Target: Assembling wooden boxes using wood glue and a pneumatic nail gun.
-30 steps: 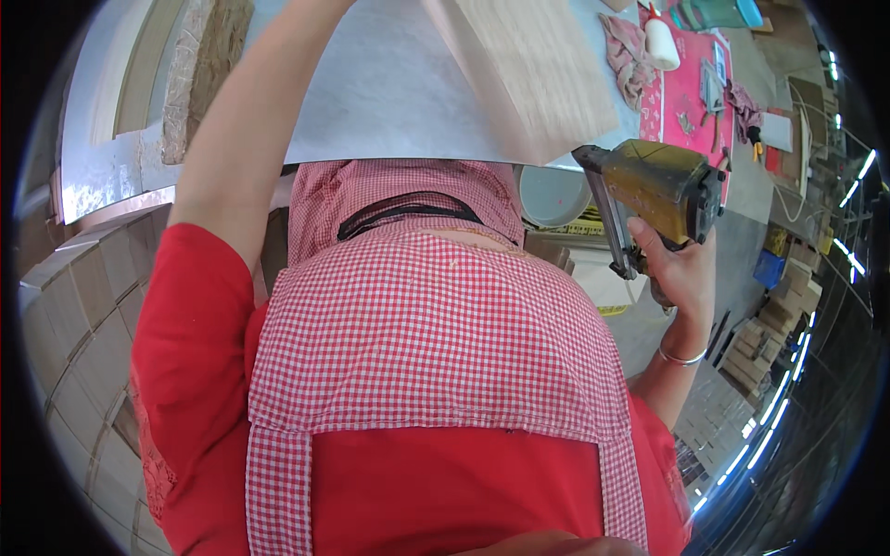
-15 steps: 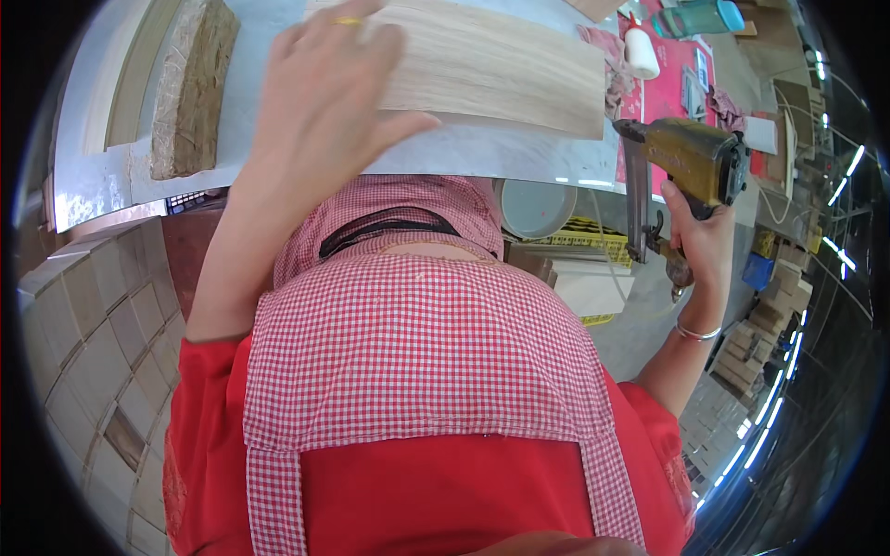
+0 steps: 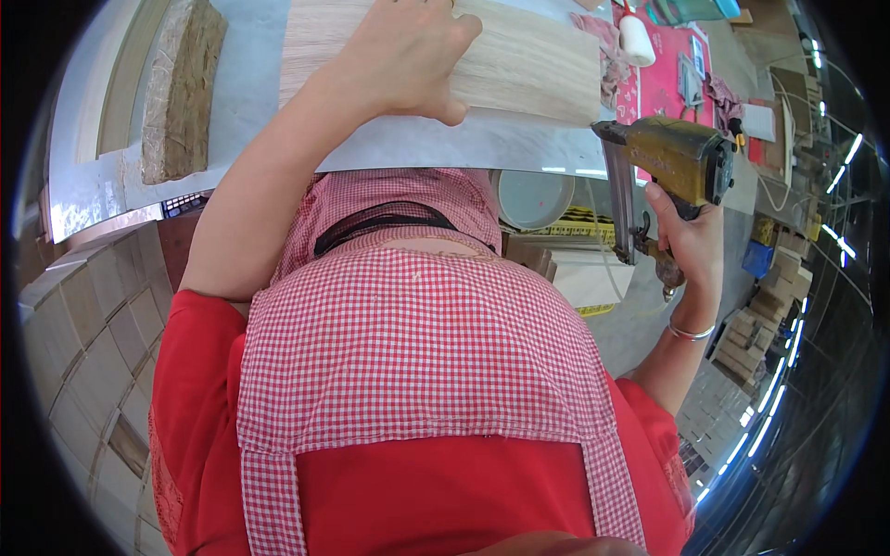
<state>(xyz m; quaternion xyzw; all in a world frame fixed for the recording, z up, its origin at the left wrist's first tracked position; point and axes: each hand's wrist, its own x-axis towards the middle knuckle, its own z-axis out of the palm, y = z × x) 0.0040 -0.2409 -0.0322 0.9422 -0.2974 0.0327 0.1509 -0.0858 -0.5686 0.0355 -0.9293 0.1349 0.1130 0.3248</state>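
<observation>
My right hand (image 3: 693, 232) grips the handle of a yellow-and-black nail gun (image 3: 675, 153) at the table's right front edge. Its nose points left, close to the right end of a pale wooden board (image 3: 538, 69). The board lies flat on the grey-white table (image 3: 519, 148). My left hand (image 3: 413, 65) is over the board's left part. Its thumb stands apart near the board's front edge and the index finger is bent. The other fingertips are hidden, so what they hold, if anything, does not show.
A rough brown block (image 3: 184, 93) and pale wooden strips (image 3: 128, 83) lie at the left. A white bottle (image 3: 636, 39), a pink cloth (image 3: 612, 60) and a teal bottle (image 3: 691, 9) are at the back right. Below the edge stands a round bucket (image 3: 536, 199); stacked wood blocks (image 3: 93, 343) fill the left.
My left hand has moved right and away from me, over the board, its index finger now bent. My right hand still holds the nail gun, which sits slightly further left in view.
</observation>
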